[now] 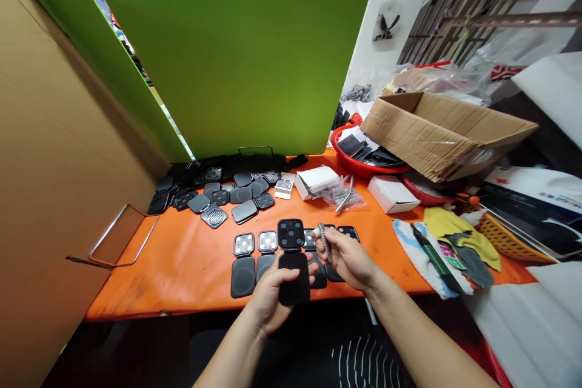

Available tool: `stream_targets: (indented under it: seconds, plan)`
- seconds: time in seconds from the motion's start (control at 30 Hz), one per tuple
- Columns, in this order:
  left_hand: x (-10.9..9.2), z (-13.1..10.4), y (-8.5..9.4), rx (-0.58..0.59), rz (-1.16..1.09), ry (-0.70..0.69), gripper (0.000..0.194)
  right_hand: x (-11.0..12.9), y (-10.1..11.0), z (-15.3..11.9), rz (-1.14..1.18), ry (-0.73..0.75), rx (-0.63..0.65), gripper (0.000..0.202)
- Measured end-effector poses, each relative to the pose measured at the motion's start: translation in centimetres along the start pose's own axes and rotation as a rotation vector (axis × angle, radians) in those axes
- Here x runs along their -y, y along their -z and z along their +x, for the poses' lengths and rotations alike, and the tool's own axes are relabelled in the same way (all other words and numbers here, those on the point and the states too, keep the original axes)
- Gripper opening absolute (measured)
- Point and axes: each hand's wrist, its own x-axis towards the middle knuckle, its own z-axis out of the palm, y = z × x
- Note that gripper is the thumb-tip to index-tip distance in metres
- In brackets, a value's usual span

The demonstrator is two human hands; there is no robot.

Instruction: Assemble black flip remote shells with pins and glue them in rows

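Note:
My left hand [273, 292] is wrapped round the lower panel of an unfolded black hinged pad [294, 282], thumb lying across its front. The pad's upper panel stands open and shows several grey round spots. Just right of it, my right hand [352, 257] pinches a slim ridged grey rod [324, 244] that looks like a stack of small discs. A small white thing shows by those fingertips, too small to name. Behind both hands, similar hinged pads [243, 277] lie unfolded in a row on the orange table, partly hidden by the hands.
Loose black pads [245, 211] are heaped at the back left near a cardboard sheet [68, 151]. White boxes [317, 180] and bagged metal rods [348, 197] lie behind the row. A red basin [336, 148], an open carton [436, 133] and cloths [454, 236] crowd the right side.

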Motion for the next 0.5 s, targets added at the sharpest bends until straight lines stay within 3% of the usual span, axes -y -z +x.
stream_targets:
  seconds: [0.17, 0.4, 0.5]
  plan:
    - [0.0, 0.2, 0.4, 0.052, 0.093, -0.054, 0.042, 0.1, -0.4, -0.1, -0.243, 0.041, 0.000, 0.034]
    - [1.1, 0.8, 0.9, 0.051, 0.348, -0.110, 0.062, 1.5, -2.4, -1.0, -1.039, 0.262, -0.018, 0.023]
    - [1.8, 1.0, 1.3, 0.065, 0.520, -0.265, 0.063, 1.8, -2.9, -1.4, -1.345, 0.307, -0.034, 0.024]
